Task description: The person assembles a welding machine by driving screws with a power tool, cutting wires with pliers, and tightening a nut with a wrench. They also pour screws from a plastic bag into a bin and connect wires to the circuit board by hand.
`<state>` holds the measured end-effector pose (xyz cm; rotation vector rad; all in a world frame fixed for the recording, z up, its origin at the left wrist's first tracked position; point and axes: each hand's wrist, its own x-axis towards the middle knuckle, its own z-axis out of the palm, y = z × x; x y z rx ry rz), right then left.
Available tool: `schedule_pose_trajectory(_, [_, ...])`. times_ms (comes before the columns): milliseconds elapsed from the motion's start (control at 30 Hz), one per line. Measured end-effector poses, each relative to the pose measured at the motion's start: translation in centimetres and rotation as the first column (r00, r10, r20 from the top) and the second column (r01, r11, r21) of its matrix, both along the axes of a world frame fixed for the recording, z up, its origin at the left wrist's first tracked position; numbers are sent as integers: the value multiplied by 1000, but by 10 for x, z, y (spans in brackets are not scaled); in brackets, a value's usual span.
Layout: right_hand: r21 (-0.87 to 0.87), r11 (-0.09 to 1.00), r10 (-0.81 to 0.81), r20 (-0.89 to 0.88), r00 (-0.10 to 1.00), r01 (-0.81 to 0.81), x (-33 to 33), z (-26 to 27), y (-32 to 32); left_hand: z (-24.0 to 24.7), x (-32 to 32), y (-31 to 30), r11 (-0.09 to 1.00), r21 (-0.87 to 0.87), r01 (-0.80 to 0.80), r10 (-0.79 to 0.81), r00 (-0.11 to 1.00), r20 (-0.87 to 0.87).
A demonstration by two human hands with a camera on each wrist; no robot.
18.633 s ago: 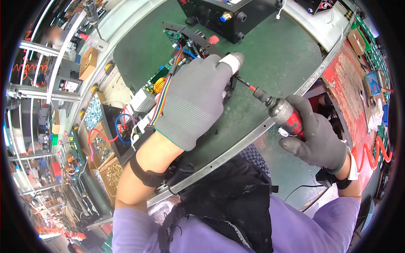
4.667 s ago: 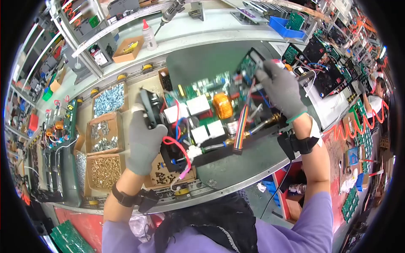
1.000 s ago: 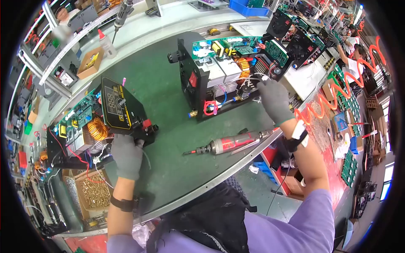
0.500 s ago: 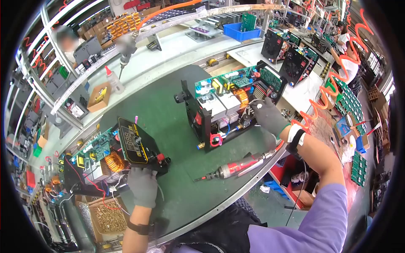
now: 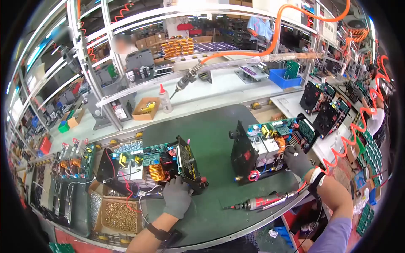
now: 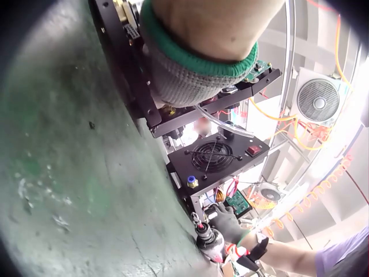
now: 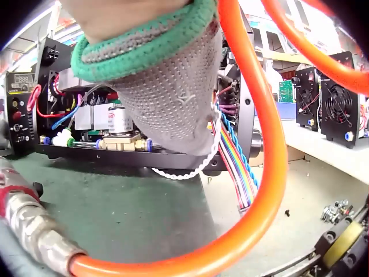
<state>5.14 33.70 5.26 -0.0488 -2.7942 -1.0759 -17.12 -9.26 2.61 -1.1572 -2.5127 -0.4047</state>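
Two open electronic units stand on the green mat [image 5: 202,126]. My gloved left hand [image 5: 177,199] grips the lower front of the left unit [image 5: 147,164], by its black display panel [image 5: 187,162]. In the left wrist view only the glove cuff [image 6: 196,63] and the unit's black frame [image 6: 124,63] show. My gloved right hand [image 5: 296,160] holds the rear end of the right unit [image 5: 268,145]; its fingers are hidden behind the glove [image 7: 167,98]. A red pneumatic screwdriver [image 5: 261,203] lies on the mat between my hands, touched by neither.
Boxes of screws [image 5: 120,215] sit at the mat's left edge, beside more boards [image 5: 74,164]. Fan-backed units [image 5: 327,105] stand on the right. An orange coiled hose [image 7: 271,173] loops by my right wrist. A glue bottle [image 5: 165,99] and a hanging driver [image 5: 185,80] are beyond.
My head has lifted, so more of the bench shows. The left unit has been turned upright, its panel now facing right. The right unit and the screwdriver stay where they were.
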Motion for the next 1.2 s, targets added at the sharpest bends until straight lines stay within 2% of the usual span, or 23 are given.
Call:
schedule_pose_trajectory(33, [81,996,-31,-40,999,34,-2,-3,0,2,1,0,998,-56,5,-6,1000,-4])
schedule_pose_trajectory(67, [92,995,-22,-42,999,26,-3,-4,1,3,3,0,994,-108,10,-11,1000,-6])
schedule_pose_trajectory(133, [-31,993,-114,106,988,118,-1,-7,-1,5,4,0,994,-107,7,-8,1000,-11])
schedule_pose_trajectory(167, [-19,988,-144,199,969,151,-1,-4,-2,6,4,0,994,-111,5,-7,1000,-13])
schedule_pose_trajectory(200, [-16,989,-142,198,970,148,0,-2,-3,7,4,0,994,-108,3,-4,1000,-14])
schedule_pose_trajectory(267, [-49,999,0,-70,998,-3,0,-2,-6,9,4,2,992,-124,-28,30,1000,8])
schedule_pose_trajectory(300, [-46,999,3,-70,998,-6,-2,0,-6,9,3,3,992,-122,-31,32,999,8])
schedule_pose_trajectory(367, [47,996,-76,9,997,75,-6,1,-9,8,2,2,999,-44,19,-20,999,-44])
schedule_pose_trajectory(400, [47,996,-75,7,997,74,-6,3,-10,8,2,1,999,-44,18,-20,999,-46])
schedule_pose_trajectory(467, [-31,971,-223,239,945,237,-4,9,-12,8,2,1,993,-104,58,-63,997,-39])
schedule_pose_trajectory(500, [-29,971,-224,239,945,237,-3,6,-10,8,1,1,993,-102,59,-63,997,-39])
schedule_pose_trajectory(567, [-35,986,-162,41,986,164,1,-5,-4,8,0,2,991,-111,76,-83,995,-62])
schedule_pose_trajectory(667, [45,974,-226,58,972,223,-3,-14,2,9,1,2,992,-110,66,-77,992,-99])
schedule_pose_trajectory(800, [-19,969,-240,143,960,245,1,-3,-7,7,1,4,997,-68,48,-53,996,-68])
schedule_pose_trajectory(867, [-55,983,-174,16,985,174,3,-2,-8,-1,-1,2,998,-49,41,-46,993,-107])
schedule_pose_trajectory(900, [-32,981,-193,-60,979,191,3,0,-11,-1,-2,3,998,-44,51,-56,993,-105])
schedule_pose_trajectory(1067, [-171,966,-202,-18,979,196,2,2,-14,-2,-14,1,990,-80,117,-119,992,-30])
schedule_pose_trajectory(1133, [-208,975,-111,-143,983,80,1,-4,-10,1,-15,3,983,-154,95,-84,994,77])
schedule_pose_trajectory(1167, [-119,990,-101,-229,968,75,1,-5,-10,2,-14,4,983,-153,101,-90,993,77])
schedule_pose_trajectory(1200, [-117,990,-106,-227,968,81,0,0,-14,3,-11,4,988,-140,64,-58,997,49])
